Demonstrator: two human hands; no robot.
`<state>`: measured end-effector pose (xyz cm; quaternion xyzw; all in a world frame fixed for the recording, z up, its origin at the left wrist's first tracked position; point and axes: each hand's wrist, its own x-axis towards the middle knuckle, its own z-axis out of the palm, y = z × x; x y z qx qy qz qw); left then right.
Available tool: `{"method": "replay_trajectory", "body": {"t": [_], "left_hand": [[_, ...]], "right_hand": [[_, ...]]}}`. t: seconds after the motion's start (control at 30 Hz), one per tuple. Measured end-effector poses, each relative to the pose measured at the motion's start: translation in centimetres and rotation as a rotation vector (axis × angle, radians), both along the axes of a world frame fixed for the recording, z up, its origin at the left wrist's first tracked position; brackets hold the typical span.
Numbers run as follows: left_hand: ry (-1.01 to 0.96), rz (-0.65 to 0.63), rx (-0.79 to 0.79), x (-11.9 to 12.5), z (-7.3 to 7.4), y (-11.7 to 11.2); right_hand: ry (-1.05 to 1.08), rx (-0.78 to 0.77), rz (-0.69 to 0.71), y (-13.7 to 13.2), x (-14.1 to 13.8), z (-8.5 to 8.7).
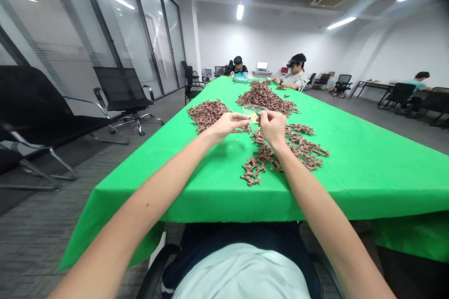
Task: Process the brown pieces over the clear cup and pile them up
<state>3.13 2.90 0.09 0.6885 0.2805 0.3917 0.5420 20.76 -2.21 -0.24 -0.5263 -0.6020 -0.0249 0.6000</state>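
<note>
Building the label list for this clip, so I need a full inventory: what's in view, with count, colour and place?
table: one, green cloth, runs from the person to the far end
piles of small pieces: three, brown, one left of the hands, one beyond them, one under the right wrist
clear bag: one, transparent, just behind the hands
pale piece: one, yellowish, pinched between both hands
office chairs: several, black, left by the glass wall, more far right
other people: three, two at the table's far end, one at a desk far right
ceiling lights: several, white, overhead
left hand: one, bare, pinching the pale piece
right hand: one, bare, pinching the pale piece
</note>
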Motion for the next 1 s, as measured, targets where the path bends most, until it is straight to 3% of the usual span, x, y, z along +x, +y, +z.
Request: {"method": "replay_trajectory", "body": {"t": [0.1,0.27,0.43,0.6,0.83,1.0], "left_hand": [[-0.161,0.007,-0.003,0.17,0.21,-0.28],[-0.300,0.027,0.151,0.41,0.33,-0.06],[-0.330,0.077,0.254,0.45,0.36,0.40],[-0.309,0.096,0.246,0.49,0.58,0.14],[-0.295,0.078,0.247,0.49,0.72,-0.06],[-0.281,0.068,0.264,0.58,0.43,0.22]], "right_hand": [[0.005,0.001,0.007,0.01,0.01,-0.01],[0.006,0.005,0.016,0.10,0.00,-0.14],[-0.029,0.001,-0.003,0.22,0.04,-0.24],[-0.092,-0.002,-0.032,0.18,-0.02,-0.23],[-0.334,0.098,-0.301,-0.09,0.46,-0.13],[-0.441,0.163,-0.419,-0.29,0.70,0.04]]}}
